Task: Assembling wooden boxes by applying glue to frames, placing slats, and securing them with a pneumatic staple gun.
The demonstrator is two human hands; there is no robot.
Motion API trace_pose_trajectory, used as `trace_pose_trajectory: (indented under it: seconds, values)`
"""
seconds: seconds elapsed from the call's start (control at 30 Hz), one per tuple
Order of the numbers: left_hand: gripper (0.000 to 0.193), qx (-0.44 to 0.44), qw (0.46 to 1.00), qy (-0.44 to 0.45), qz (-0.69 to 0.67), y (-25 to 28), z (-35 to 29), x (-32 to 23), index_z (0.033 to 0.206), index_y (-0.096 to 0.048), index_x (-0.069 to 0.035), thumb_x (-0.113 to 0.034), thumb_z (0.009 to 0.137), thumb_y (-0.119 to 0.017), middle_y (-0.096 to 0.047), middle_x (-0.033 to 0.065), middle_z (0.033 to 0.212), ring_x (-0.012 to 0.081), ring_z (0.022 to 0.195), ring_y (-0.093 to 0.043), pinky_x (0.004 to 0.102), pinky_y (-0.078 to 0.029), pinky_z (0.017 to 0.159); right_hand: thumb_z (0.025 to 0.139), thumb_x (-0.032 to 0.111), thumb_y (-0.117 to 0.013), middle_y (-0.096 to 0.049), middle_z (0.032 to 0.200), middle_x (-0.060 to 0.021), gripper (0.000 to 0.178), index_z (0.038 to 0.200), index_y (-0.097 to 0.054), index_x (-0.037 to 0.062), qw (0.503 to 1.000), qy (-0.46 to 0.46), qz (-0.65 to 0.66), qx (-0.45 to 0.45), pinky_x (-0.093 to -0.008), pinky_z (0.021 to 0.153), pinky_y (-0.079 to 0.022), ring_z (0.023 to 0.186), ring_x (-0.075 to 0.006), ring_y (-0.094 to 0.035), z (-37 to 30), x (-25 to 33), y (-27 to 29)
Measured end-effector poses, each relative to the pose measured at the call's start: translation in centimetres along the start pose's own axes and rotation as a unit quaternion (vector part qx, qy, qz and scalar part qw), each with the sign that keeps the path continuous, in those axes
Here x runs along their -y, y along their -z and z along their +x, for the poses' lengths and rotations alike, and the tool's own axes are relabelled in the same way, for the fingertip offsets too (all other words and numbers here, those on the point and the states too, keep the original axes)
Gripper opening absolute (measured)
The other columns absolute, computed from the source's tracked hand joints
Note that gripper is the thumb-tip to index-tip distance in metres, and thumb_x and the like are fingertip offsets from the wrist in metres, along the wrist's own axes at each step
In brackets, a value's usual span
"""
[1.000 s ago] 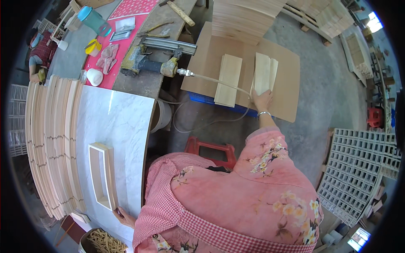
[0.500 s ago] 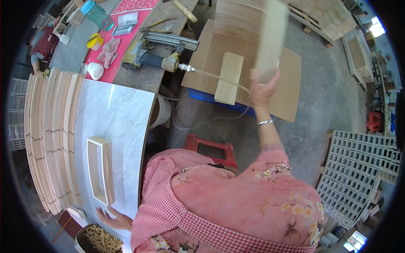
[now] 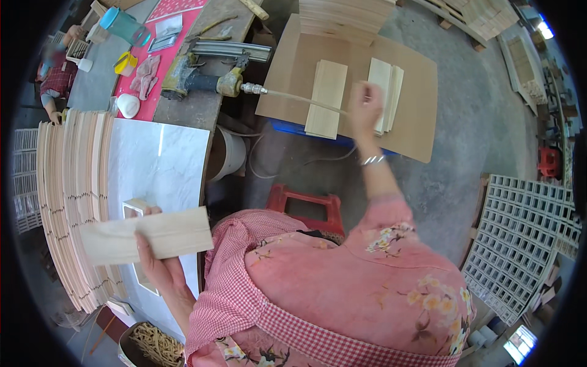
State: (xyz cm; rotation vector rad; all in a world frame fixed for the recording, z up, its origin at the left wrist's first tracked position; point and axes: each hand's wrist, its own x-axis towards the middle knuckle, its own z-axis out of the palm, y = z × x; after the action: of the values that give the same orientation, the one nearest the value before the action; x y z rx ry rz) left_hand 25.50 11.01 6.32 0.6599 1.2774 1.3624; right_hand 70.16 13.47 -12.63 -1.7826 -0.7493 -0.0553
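Note:
My left hand [image 3: 160,269] grips a thin pale wooden board [image 3: 177,232], thumb on its face, above the white marbled tabletop [image 3: 159,159]. Beneath the board, partly hidden, lies a narrow rectangular wooden frame [image 3: 136,205]. My right hand [image 3: 367,107] is over a cardboard sheet [image 3: 413,131], close beside a small stack of boards [image 3: 380,76]. Its fingers look curled but are smeared by motion, and no board shows in them. A second board stack [image 3: 329,92] lies left of that hand. A nail gun [image 3: 211,82] with an air hose rests on the bench to the left.
Long wooden strips [image 3: 79,183] are stacked along the table's left side. A red stool [image 3: 306,205] and white bucket [image 3: 232,156] stand below the bench. Scraps fill a box [image 3: 153,342] at lower left. Slatted stacks [image 3: 520,238] stand right. Another person [image 3: 61,79] is at far left.
The board raised in my right hand has left it; my left hand, empty before, now holds a board over the frame. My right hand has moved left and up slightly, beside the right stack.

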Motion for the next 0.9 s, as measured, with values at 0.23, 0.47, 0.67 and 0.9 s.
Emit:
trace_pose_trajectory:
  seconds: [0.23, 0.47, 0.67, 0.9]
  values:
    - [0.057, -0.028, 0.999, -0.023, -0.027, 4.1, 0.2, 0.0, 0.158, -0.031, -0.009, -0.029, 0.108, -0.050, -0.053, 0.0162, 0.148, 0.0259, 0.132, -0.055, 0.0406, -0.041, 0.115, 0.089, 0.013, -0.060, -0.069, 0.093, -0.0215, 0.021, 0.097, -0.070, -0.0032, 0.902, -0.266, -0.317, 0.122, -0.0452, 0.080, -0.055, 0.087, -0.0401, -0.068, 0.9, -21.9, 7.0]
    - [0.056, -0.030, 0.999, -0.021, -0.025, 4.2, 0.2, 1.1, 0.157, -0.033, -0.009, -0.029, 0.108, -0.050, -0.054, 0.0157, 0.147, 0.0242, 0.132, -0.055, 0.0392, -0.041, 0.115, 0.090, 0.012, -0.059, -0.066, 0.094, -0.0229, 0.022, 0.105, -0.061, -0.0038, 0.920, -0.295, -0.249, 0.065, -0.0453, 0.080, -0.054, 0.086, -0.0408, -0.066, 0.3, -22.4, 9.3]
    - [0.050, -0.056, 0.995, -0.025, -0.082, 4.4, 0.6, 0.2, 0.152, -0.042, -0.008, -0.027, 0.106, -0.051, -0.057, 0.0154, 0.143, 0.0234, 0.129, -0.057, 0.0382, -0.046, 0.110, 0.092, 0.009, -0.056, -0.061, 0.092, -0.0238, 0.031, 0.119, -0.045, -0.0040, 0.948, -0.258, -0.157, -0.100, -0.0453, 0.079, -0.052, 0.081, -0.0403, -0.064, 0.4, -22.8, 10.3]
    - [0.054, -0.107, 0.982, -0.057, -0.147, 6.3, -0.9, 1.5, 0.144, -0.045, -0.004, -0.032, 0.101, -0.061, -0.061, 0.0161, 0.129, 0.0260, 0.116, -0.062, 0.0395, -0.049, 0.104, 0.097, 0.019, -0.065, -0.060, 0.084, -0.0100, 0.025, 0.084, -0.051, 0.0020, 0.997, -0.033, -0.072, 0.017, -0.0359, 0.073, -0.046, 0.073, -0.0205, -0.050, 2.6, 0.1, 6.1]
